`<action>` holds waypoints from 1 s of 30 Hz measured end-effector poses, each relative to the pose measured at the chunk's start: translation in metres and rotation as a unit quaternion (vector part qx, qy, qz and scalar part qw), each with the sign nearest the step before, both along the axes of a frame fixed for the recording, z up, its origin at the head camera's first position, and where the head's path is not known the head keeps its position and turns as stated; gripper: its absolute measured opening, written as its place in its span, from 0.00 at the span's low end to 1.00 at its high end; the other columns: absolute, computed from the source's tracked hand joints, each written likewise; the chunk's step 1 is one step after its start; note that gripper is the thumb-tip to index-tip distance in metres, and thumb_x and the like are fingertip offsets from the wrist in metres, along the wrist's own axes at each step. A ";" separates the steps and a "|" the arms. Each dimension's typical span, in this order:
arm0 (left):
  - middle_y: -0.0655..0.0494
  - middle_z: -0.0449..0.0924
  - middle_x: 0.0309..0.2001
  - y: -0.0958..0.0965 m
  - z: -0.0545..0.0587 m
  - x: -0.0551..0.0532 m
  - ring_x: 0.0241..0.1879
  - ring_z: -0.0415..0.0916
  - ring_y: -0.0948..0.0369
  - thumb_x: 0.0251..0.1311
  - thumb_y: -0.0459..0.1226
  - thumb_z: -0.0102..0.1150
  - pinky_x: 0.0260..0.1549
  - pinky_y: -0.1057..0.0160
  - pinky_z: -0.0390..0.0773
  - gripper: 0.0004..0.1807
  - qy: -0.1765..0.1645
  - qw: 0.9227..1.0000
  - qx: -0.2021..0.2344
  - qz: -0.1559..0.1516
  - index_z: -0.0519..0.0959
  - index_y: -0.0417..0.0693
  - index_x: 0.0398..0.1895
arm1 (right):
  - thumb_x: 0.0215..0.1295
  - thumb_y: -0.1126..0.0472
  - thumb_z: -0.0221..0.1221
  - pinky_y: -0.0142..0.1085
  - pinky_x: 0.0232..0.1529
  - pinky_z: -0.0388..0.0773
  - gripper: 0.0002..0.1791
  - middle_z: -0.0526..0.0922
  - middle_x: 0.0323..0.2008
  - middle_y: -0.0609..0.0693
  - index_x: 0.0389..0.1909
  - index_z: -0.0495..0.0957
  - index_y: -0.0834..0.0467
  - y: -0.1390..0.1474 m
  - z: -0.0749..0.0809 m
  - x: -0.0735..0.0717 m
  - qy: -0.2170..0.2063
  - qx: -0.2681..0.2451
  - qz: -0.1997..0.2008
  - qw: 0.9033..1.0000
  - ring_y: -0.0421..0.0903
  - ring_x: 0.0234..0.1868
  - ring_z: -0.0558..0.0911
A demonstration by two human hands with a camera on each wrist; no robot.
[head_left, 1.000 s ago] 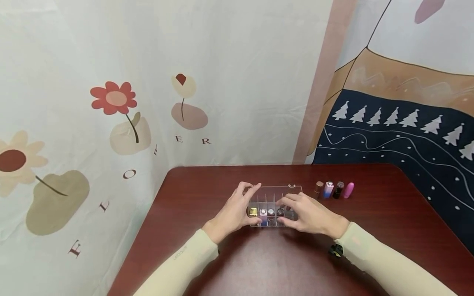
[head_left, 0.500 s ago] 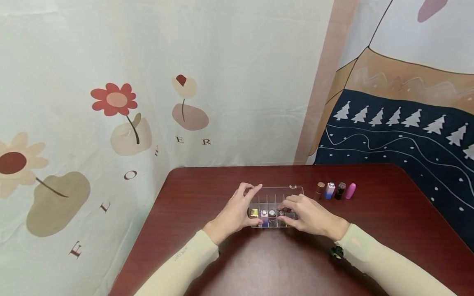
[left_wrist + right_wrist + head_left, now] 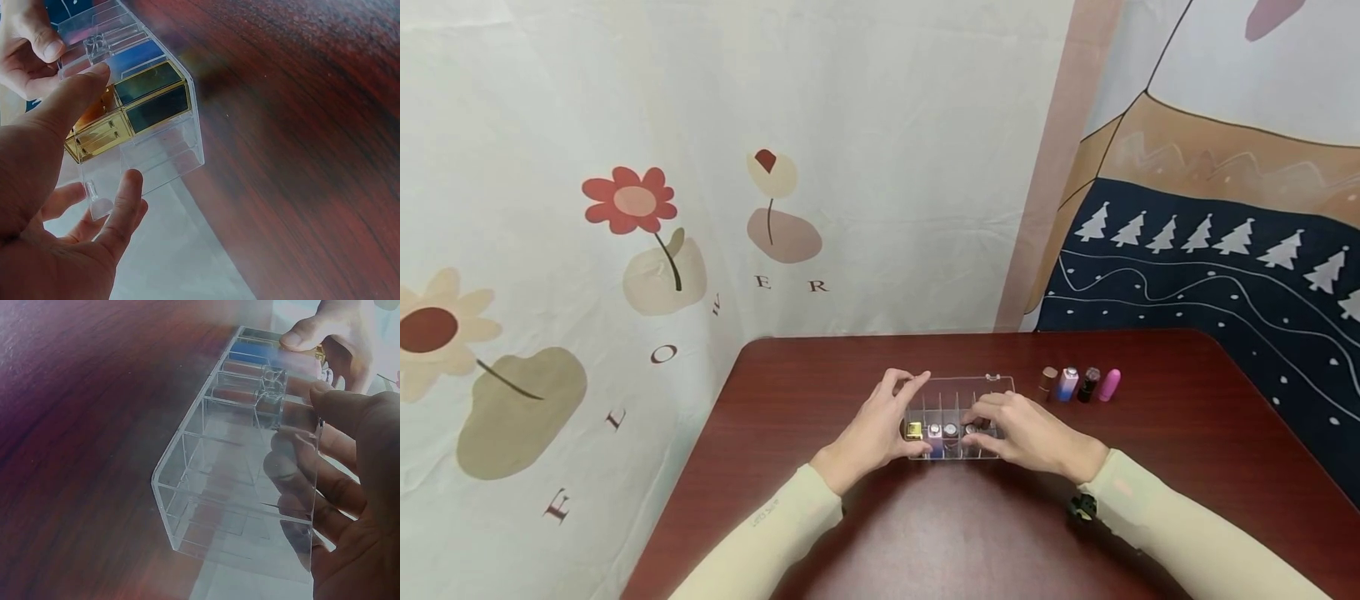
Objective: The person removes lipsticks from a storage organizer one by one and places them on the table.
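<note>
Head view: the left hand (image 3: pixel 872 425) clamps the left end of a clear divided case (image 3: pixel 951 415) on the surface (image 3: pixel 865 533). The right hand (image 3: pixel 1030 433) hides its right end; I cannot tell whether those fingers pinch the wall or something inside. Both sleeves (image 3: pixel 767 533) run out of frame.

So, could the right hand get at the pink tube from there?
Probably yes, if the right hand leaves the clear box: the pink tube sits outermost, with open table in front.
</note>
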State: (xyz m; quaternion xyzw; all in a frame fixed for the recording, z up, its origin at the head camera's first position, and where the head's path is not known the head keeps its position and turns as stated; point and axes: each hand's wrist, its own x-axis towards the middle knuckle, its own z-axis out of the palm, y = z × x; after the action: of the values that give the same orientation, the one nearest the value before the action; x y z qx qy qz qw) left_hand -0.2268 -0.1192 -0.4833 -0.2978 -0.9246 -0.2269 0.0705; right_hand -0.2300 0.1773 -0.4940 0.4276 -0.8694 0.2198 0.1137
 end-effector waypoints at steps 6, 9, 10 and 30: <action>0.41 0.71 0.75 0.000 -0.001 -0.001 0.65 0.82 0.43 0.55 0.47 0.96 0.67 0.46 0.89 0.63 0.002 1.000 0.000 -0.001 0.67 0.49 0.92 | 0.75 0.51 0.79 0.31 0.42 0.86 0.12 0.93 0.42 0.41 0.53 0.94 0.51 -0.001 0.002 -0.001 -0.026 -0.004 0.000 1.000 0.37 0.38 0.87; 0.41 0.71 0.75 -0.001 -0.001 -0.001 0.65 0.81 0.43 0.55 0.47 0.96 0.67 0.46 0.89 0.64 -0.001 1.000 -0.001 -0.001 0.67 0.50 0.92 | 0.76 0.52 0.79 0.31 0.41 0.86 0.12 0.93 0.41 0.41 0.53 0.95 0.51 0.000 0.003 -0.001 -0.036 -0.015 0.002 0.999 0.37 0.37 0.87; 0.41 0.70 0.75 -0.001 -0.001 -0.001 0.65 0.81 0.43 0.55 0.47 0.95 0.67 0.46 0.90 0.64 -0.002 1.000 -0.002 -0.001 0.67 0.50 0.92 | 0.76 0.53 0.79 0.32 0.41 0.87 0.11 0.93 0.41 0.41 0.53 0.95 0.51 0.000 0.004 -0.001 -0.040 -0.020 0.002 0.999 0.36 0.37 0.87; 0.40 0.71 0.75 -0.001 -0.001 -0.002 0.65 0.81 0.43 0.55 0.48 0.95 0.70 0.46 0.88 0.64 -0.002 1.000 0.001 -0.001 0.66 0.49 0.93 | 0.73 0.59 0.80 0.32 0.37 0.90 0.14 0.96 0.44 0.47 0.55 0.95 0.59 0.005 0.015 0.002 0.009 -0.050 -0.006 0.999 0.31 0.36 0.84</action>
State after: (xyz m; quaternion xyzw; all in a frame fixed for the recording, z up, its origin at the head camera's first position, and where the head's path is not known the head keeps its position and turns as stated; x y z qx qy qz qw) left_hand -0.2283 -0.1198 -0.4841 -0.2984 -0.9242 -0.2282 0.0690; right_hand -0.2279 0.1824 -0.4794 0.4183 -0.8587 0.2585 0.1440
